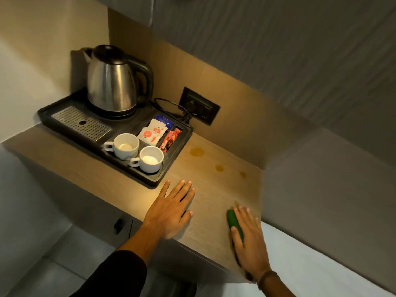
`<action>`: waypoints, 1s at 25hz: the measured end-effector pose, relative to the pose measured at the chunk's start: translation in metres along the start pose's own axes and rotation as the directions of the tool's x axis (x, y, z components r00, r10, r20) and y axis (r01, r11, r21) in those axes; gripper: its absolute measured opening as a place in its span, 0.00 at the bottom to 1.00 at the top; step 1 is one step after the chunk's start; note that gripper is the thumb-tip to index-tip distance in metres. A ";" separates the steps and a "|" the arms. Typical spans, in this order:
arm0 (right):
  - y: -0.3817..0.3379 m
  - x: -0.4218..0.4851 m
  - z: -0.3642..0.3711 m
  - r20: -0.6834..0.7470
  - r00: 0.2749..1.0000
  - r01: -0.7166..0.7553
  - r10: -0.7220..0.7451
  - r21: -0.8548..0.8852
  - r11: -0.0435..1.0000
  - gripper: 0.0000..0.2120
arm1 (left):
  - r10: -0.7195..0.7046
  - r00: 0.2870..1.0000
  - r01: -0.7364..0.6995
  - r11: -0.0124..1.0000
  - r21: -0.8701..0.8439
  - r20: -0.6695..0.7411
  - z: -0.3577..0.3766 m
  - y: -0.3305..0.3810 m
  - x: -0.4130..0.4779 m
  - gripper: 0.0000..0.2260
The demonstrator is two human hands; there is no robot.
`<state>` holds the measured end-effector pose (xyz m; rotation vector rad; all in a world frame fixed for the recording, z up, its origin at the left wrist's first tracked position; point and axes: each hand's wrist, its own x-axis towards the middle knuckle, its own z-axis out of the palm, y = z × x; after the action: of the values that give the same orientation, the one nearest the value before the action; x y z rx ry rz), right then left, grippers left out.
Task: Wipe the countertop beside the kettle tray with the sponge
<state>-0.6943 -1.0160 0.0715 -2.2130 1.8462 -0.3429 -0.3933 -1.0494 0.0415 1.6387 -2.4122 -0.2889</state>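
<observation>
The right hand [249,239] lies flat on top of the green sponge [233,224], pressing it to the counter [205,202] near its front right corner; the grip is a flat press, fingers extended over the sponge and the thumb across its near end, with the green showing at the hand's 9 o'clock side. The left hand [171,209] rests released, palm down and fingers spread, on bare wood at 9 o'clock from the sponge, holding nothing.

Three brownish stains [197,152] sit at 12 o'clock from the hands, in a row running right.

The black kettle tray [154,181] lies at 10 o'clock, its near corner just beyond the left fingertips. It carries one steel kettle [111,82], two white cups [125,145] and sachets [153,133].

Open counter runs between the tray's right rim and the wall panel at 3 o'clock; the front edge passes under both wrists.
</observation>
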 end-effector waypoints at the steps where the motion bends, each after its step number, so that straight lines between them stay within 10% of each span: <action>1: 0.004 0.026 -0.006 -0.040 0.997 -0.063 0.064 0.024 0.998 0.27 | 0.002 1.000 -0.002 1.000 -0.003 0.000 0.000 0.001 0.001 0.31; 9: 0.015 0.046 0.002 0.029 0.989 0.144 -0.143 -0.014 0.990 0.27 | -0.008 1.000 0.007 0.999 -0.038 -0.016 0.001 0.001 0.001 0.30; 15: 0.019 0.169 -0.016 -0.075 0.974 -0.218 0.216 -0.020 0.976 0.26 | -0.010 1.000 0.009 0.999 -0.040 -0.013 0.002 0.000 0.002 0.31; 21: 0.057 0.121 -0.015 0.007 0.993 0.120 -0.120 0.008 0.993 0.26 | -0.026 1.000 0.026 0.998 -0.060 -0.007 0.002 0.000 0.002 0.31; 25: 0.034 0.191 -0.027 -0.075 0.984 -0.159 0.162 0.041 0.986 0.25 | -0.022 1.000 0.023 0.999 -0.050 0.008 0.001 0.002 0.001 0.31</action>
<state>-0.7009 -1.2111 0.0909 -2.0382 2.0274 -0.4330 -0.3957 -1.0500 0.0410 1.6474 -2.3737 -0.3567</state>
